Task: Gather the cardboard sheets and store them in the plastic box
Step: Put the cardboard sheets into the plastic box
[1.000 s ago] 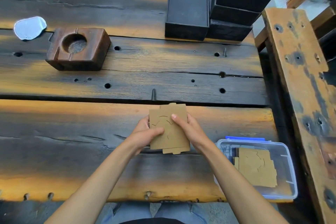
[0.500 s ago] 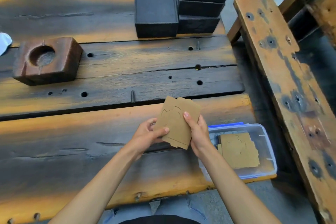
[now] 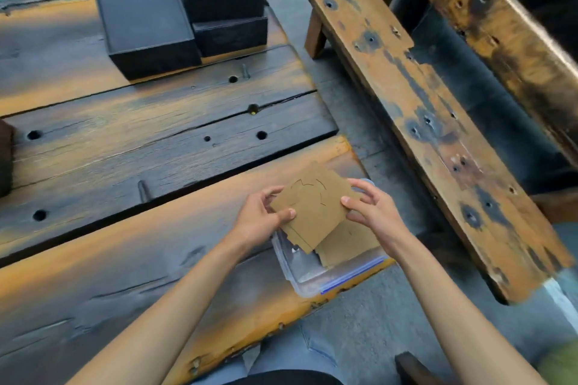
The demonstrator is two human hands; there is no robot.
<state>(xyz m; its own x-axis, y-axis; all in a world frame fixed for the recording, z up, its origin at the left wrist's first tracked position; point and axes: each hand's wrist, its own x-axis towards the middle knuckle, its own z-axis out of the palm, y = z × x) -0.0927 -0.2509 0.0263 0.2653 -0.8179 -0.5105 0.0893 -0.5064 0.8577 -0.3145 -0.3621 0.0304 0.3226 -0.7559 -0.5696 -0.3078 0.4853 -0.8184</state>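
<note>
Both hands hold a small stack of brown cardboard sheets [image 3: 312,206] with cut lines on the top sheet. My left hand [image 3: 261,217] pinches the stack's left edge, and my right hand [image 3: 372,212] grips its right edge. The stack hangs tilted just above the clear plastic box [image 3: 305,275], which sits at the table's near right corner. More cardboard sheets [image 3: 347,244] lie inside the box, partly hidden under the held stack. A blue-edged lid strip [image 3: 353,275] shows along the box's near side.
Black boxes [image 3: 147,25] stand stacked at the back of the wooden table [image 3: 125,259]. A worn wooden bench [image 3: 422,109] runs along the right, with a gap of grey floor between it and the table. A dark wooden block edge [image 3: 4,159] shows at far left.
Both hands carried the cardboard stack from the table's front middle rightward until it hangs over the plastic box. The view swung right with them.
</note>
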